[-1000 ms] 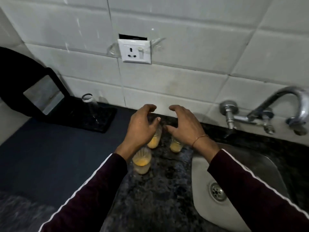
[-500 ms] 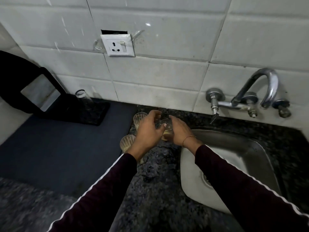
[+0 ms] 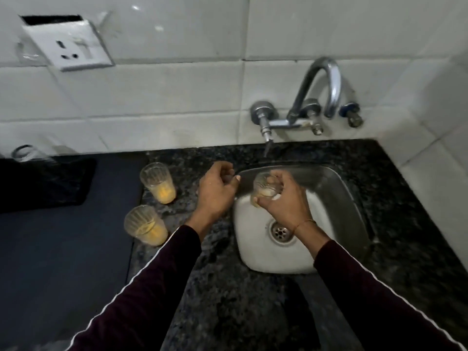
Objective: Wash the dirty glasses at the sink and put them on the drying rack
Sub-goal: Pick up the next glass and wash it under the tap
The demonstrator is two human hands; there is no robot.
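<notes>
- The right hand (image 3: 283, 201) grasps a small glass (image 3: 264, 186), tilted, over the steel sink (image 3: 336, 203), fingers curled round it.
- The left hand (image 3: 215, 191) hovers at the sink's left rim, fingers loosely curled, holding nothing that can be seen.
- Two dirty glasses with orange dregs stand on the dark counter (image 3: 228, 300) to the left: the far glass (image 3: 158, 183) and the near glass (image 3: 144, 225).
- A tap (image 3: 316, 95) juts from the tiled wall above the sink.
- A clear glass (image 3: 25, 153) sits on a black mat (image 3: 45, 183) at the far left.
</notes>
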